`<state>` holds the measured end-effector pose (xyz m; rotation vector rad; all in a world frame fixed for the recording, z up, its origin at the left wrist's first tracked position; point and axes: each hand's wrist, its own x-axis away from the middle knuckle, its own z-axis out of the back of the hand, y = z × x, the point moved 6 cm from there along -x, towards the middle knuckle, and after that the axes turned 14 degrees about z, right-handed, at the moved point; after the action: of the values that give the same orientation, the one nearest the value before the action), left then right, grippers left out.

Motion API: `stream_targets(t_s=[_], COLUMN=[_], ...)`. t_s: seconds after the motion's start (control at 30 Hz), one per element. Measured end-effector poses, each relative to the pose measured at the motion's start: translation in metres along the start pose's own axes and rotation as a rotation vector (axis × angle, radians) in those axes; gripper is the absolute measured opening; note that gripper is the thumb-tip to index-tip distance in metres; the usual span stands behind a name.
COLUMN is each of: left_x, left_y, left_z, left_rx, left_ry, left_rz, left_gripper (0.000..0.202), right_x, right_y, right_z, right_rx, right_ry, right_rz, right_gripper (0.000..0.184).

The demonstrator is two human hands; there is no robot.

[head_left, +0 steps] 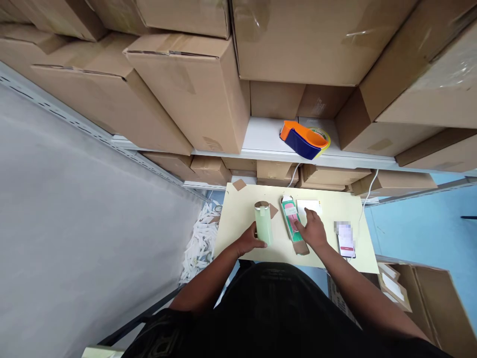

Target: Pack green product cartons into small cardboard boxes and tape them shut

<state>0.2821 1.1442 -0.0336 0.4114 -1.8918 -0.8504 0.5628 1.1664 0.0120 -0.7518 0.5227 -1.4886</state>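
My left hand [249,240] is wrapped round the lower part of a pale green cylinder [264,224], which looks like a tumbler or a can; its top is brownish with a shiny rim. To its right lies a long, narrow green and pink box [290,217] with its flaps open at both ends. My right hand [315,230] hovers at the right edge of that box with thumb and fingers apart. Its thumb reaches over the box, and I cannot tell whether it touches. Behind my right fingers is a white card or flat packet [308,205].
A phone [346,240] lies at the right of the pale table [238,214]. Brown cardboard scraps [239,184] lie on it too. An orange and blue tape dispenser [303,139] sits on the shelf above, among cardboard boxes [186,94]. White strips [201,241] litter the floor at left.
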Motion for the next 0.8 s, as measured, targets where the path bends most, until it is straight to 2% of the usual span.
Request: stream_targets(t_s=[0.07, 0.17, 0.27, 0.37, 0.47, 0.53, 0.67, 0.8], left_x=[0.000, 0.001, 0.004, 0.012, 0.024, 0.032, 0.038, 0.039], left_y=[-0.001, 0.002, 0.014, 0.037, 0.060, 0.069, 0.069, 0.063], left_z=[-0.005, -0.017, -0.032, -0.041, -0.041, -0.041, -0.050, -0.057], left_rx=[-0.060, -0.128, -0.234, -0.332, -0.358, -0.343, -0.243, -0.043], left_ry=[0.035, 0.083, 0.140, 0.189, 0.197, 0.161, 0.036, -0.023], left_rz=[-0.016, -0.058, -0.107, -0.202, -0.287, -0.307, -0.262, -0.246], left_gripper=[0.094, 0.086, 0.079, 0.076, 0.079, 0.081, 0.097, 0.085], right_x=[0.013, 0.026, 0.023, 0.013, 0.008, 0.008, 0.011, 0.012], right_y=[-0.015, -0.044, -0.069, -0.080, -0.087, -0.089, -0.093, -0.107], right_z=[-0.011, -0.036, -0.050, -0.041, -0.023, -0.016, -0.016, -0.016], right_rx=[-0.176, -0.401, -0.469, -0.366, -0.282, -0.288, -0.470, -0.666], right_ry=[-0.117, -0.277, -0.278, -0.191, -0.150, -0.150, -0.101, -0.081], right_rz=[0.043, 0.081, 0.088, 0.089, 0.154, 0.168, 0.121, 0.175], right_gripper=[0.071, 0.078, 0.076, 0.062, 0.059, 0.059, 0.061, 0.067])
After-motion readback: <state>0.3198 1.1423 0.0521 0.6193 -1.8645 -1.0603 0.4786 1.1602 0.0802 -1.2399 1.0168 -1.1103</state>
